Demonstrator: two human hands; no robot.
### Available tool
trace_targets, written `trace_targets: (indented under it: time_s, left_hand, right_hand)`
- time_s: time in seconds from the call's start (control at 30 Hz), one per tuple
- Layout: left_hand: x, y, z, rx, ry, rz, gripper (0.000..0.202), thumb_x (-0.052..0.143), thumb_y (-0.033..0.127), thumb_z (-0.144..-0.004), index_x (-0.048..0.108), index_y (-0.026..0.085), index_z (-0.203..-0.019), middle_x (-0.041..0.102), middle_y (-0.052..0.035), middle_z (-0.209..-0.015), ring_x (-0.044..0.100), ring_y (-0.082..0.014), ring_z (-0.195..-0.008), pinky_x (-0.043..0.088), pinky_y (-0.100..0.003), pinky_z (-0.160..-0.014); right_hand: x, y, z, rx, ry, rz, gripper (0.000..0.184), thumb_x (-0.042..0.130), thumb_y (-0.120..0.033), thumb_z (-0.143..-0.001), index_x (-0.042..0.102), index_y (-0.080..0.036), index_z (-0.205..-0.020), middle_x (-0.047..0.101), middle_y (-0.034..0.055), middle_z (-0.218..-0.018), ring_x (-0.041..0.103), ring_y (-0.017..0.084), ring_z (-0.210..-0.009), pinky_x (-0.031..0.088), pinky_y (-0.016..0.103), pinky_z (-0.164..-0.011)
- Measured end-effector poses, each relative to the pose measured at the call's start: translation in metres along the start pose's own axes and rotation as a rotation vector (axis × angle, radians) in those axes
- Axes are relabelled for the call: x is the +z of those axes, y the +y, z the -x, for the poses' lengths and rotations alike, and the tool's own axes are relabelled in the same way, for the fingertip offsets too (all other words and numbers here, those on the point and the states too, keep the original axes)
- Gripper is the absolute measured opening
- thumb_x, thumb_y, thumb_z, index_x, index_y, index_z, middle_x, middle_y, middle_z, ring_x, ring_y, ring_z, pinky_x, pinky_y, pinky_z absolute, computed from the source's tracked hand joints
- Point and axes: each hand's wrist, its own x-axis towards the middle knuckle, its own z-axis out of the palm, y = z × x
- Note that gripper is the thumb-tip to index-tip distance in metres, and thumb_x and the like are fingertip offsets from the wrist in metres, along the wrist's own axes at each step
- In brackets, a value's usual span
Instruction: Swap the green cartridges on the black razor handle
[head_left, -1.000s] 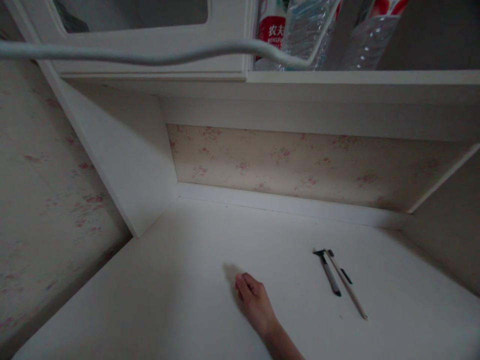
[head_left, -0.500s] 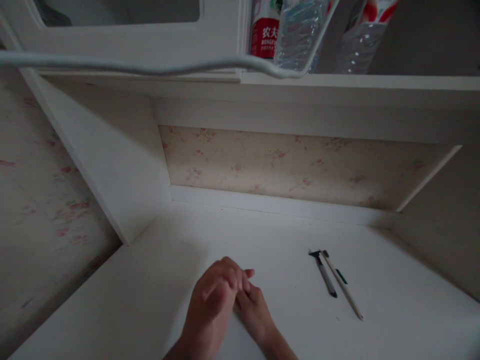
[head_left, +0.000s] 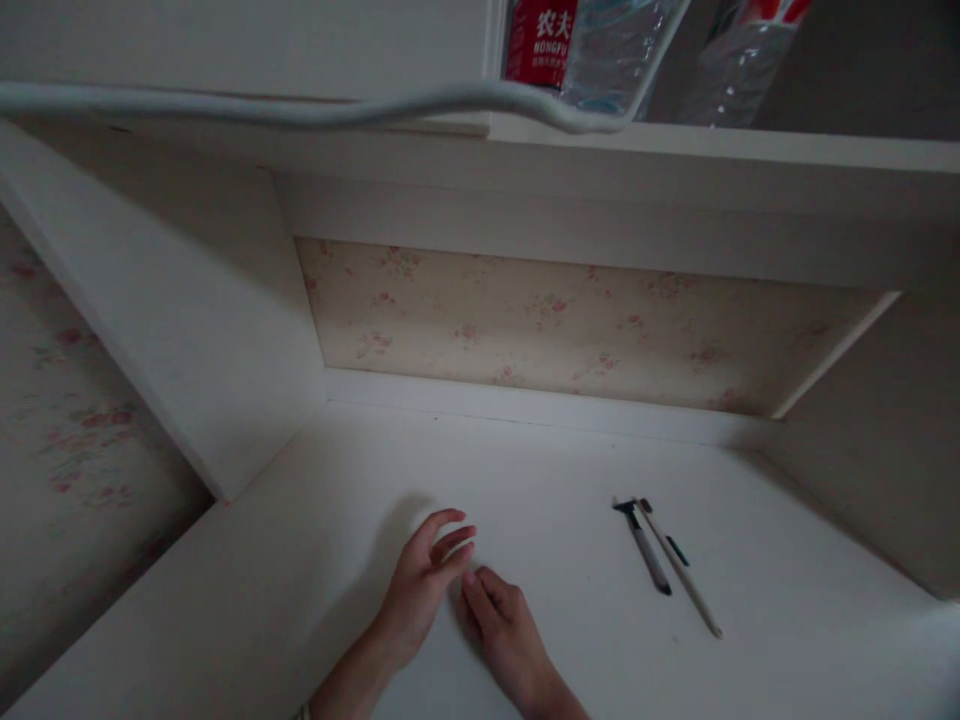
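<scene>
Near the front middle of the white desktop [head_left: 540,500], my left hand [head_left: 415,592] is raised with its fingers curved and spread apart, nothing visible in them. Just to its right, my right hand [head_left: 504,622] is closed, the thumb pressed along the curled fingers. Whatever it may hold is hidden. The left fingertips hover close to the right thumb. Off to the right lies a slim tool with a grey handle and a dark T-shaped head [head_left: 649,556]. Beside it, a long pale stick with dark parts near its upper end [head_left: 688,580] lies at a slant.
A white cable or bar [head_left: 300,108] crosses the upper view. Above the desk, a shelf [head_left: 720,146] holds a red-labelled pack [head_left: 538,45] and clear plastic bottles [head_left: 739,70]. A side panel [head_left: 187,300] stands at left, with flowered wallpaper [head_left: 547,315] behind.
My left hand has come away from my right hand, with its fingers spreading. The right hand stays closed in nearly the same place. The view has shifted slightly.
</scene>
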Motion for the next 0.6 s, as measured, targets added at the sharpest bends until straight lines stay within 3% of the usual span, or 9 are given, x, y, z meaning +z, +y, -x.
trace_targets:
  time_s: [0.2,0.37,0.6]
  left_hand:
    - [0.005,-0.013,0.004,-0.073,-0.066,-0.023,0.026,0.068,0.036,-0.076,0.068,0.018,-0.095,0.067,-0.0096,-0.102,0.058,-0.0264,-0.104,0.042,-0.036,-0.094]
    - [0.012,-0.02,0.012,-0.133,-0.22,0.018,0.046,0.05,0.055,-0.086,0.068,0.015,-0.099,0.069,-0.011,-0.096,0.06,-0.028,-0.1,0.041,-0.042,-0.096]
    - [0.014,-0.005,0.011,-0.092,-0.301,-0.076,0.032,0.056,0.045,-0.084,0.072,0.018,-0.091,0.069,-0.0075,-0.094,0.059,-0.027,-0.098,0.043,-0.037,-0.092]
  right_hand:
    - [0.0,0.004,0.0,-0.019,0.009,-0.032,0.051,0.041,-0.064,-0.091,0.051,-0.019,-0.069,0.037,-0.0035,-0.061,0.032,0.014,-0.056,0.027,0.026,-0.051]
    - [0.002,0.012,0.001,-0.017,0.02,-0.106,0.056,0.039,-0.067,-0.091,0.055,-0.018,-0.069,0.044,0.0004,-0.065,0.039,0.016,-0.059,0.033,0.026,-0.054]
    - [0.002,0.01,0.001,-0.051,-0.018,-0.15,0.059,0.035,-0.066,-0.093,0.056,-0.017,-0.067,0.046,0.0017,-0.063,0.042,0.017,-0.06,0.036,0.028,-0.056]
